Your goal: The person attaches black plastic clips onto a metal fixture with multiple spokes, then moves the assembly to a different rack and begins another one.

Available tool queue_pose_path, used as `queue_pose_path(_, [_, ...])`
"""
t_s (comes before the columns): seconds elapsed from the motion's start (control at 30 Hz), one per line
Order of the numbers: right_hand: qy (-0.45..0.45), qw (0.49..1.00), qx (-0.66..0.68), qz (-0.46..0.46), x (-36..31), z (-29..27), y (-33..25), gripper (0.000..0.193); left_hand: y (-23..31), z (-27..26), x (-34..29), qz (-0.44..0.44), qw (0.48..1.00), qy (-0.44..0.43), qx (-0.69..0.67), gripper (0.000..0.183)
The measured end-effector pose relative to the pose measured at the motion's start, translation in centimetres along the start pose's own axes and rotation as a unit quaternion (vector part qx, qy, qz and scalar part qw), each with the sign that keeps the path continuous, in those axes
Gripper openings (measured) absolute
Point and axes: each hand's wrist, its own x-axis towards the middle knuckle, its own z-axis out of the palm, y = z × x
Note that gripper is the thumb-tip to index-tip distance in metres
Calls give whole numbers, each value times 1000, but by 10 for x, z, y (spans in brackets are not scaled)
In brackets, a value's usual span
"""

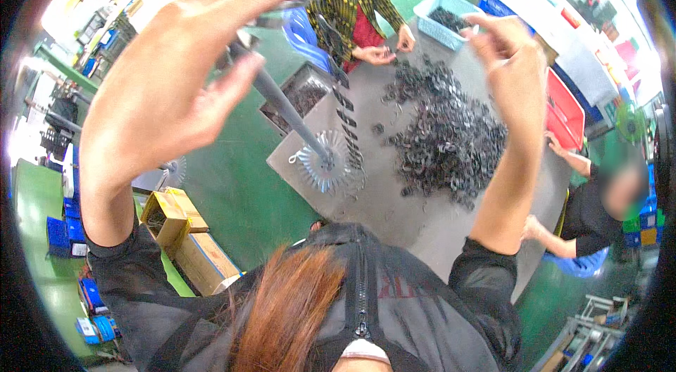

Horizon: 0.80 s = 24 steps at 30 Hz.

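Note:
My left hand point(165, 73) is raised high on the left, thumb and fingers apart, beside the top of a grey metal pole point(278, 101). Some dark metal parts show near its fingertips, but I cannot make out their kind. On the right my right hand point(510, 55) is held up over the table with its fingers curled and the tips close together; anything in them is too small to name. At the pole's foot spreads a round fan of thin silvery strips point(322, 162). A row of black pieces point(346, 115) hangs beside it. Between my arms lies a heap of small black curved pieces point(447, 136).
The grey table point(415, 221) reaches in front of me. A person in a patterned top point(384, 16) sits across it, another in black point(605, 210) at the right. A light-blue bin point(440, 16), a red tray point(565, 111) and a metal tray point(303, 94) stand around.

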Motion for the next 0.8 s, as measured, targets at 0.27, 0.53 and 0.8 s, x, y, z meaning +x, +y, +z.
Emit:
queue_pose_path(0.27, [3,959,277,-53,1,47,-106,14,18,-1,17,-46,995,-37,77,47])
queue_pose_path(0.53, [-184,824,534,-37,17,36,-59,8,38,7,28,-15,994,-26,108,54])
queue_pose_path(0.8, [-184,834,515,-79,11,33,-32,13,49,17,36,27,991,-6,135,51])
